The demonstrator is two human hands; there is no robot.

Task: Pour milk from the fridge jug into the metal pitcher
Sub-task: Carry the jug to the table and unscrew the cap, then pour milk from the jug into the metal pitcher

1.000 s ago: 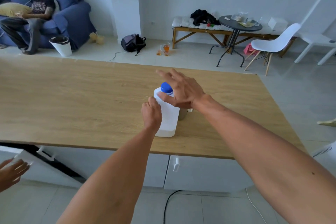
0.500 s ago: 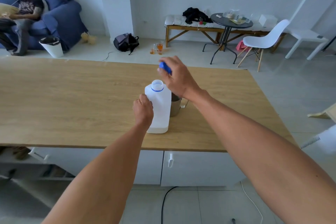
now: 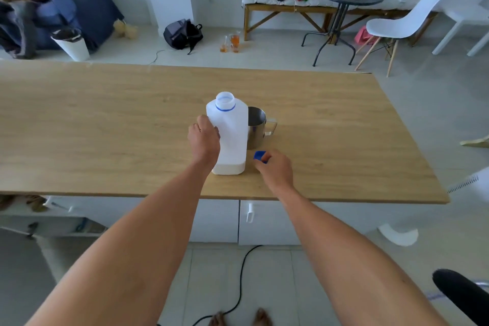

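Milk jug (image 3: 229,137) unlabelled, uncapped, gripped by left hand (image 3: 203,140), right hand (image 3: 275,171) fingers pinching blue cap (image 3: 259,156).

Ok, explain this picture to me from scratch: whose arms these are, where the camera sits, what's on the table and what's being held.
There is no machine here. A person wears a wide-angle camera on the head, looking forward and down, so both bare arms reach in from the bottom. The left hand grips the side of a white translucent plastic milk jug, which stands upright and uncapped on the long wooden table. Only a little milk shows at its bottom. The right hand pinches the jug's small blue screw cap low over the table, beside the jug. Right behind the jug stands a shiny metal pitcher with a handle; no milk shows in the part visible.
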